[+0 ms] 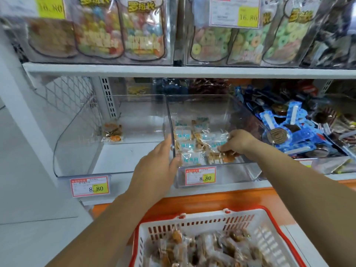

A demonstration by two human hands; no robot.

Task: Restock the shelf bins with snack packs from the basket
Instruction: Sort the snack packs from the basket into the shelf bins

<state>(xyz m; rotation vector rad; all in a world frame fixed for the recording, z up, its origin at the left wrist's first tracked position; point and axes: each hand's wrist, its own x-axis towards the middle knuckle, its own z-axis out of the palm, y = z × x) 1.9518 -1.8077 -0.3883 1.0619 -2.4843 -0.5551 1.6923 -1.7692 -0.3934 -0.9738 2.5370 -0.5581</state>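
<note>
The right hand (239, 140) is down inside the clear bin (212, 105), fingers pinched on snack packs (221, 158). The left hand (156, 166) grips the bin's left wall. Below both wrists sits the basket (192, 222), full of packs.

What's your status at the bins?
Left hand gripping middle bin wall. Right hand inside, fingers on snack packs. Basket well stocked. Nothing in the way.

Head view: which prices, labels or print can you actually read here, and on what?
"8.80": price tag on the left clear bin.
"8.80": price tag on the middle clear bin.
"16.80": yellow tag, upper shelf left.
"16.80": yellow tag, upper shelf right.
Fine print on all tags, yellow characters on the candy bags, and blue print on the snack packs: not legible.
</note>
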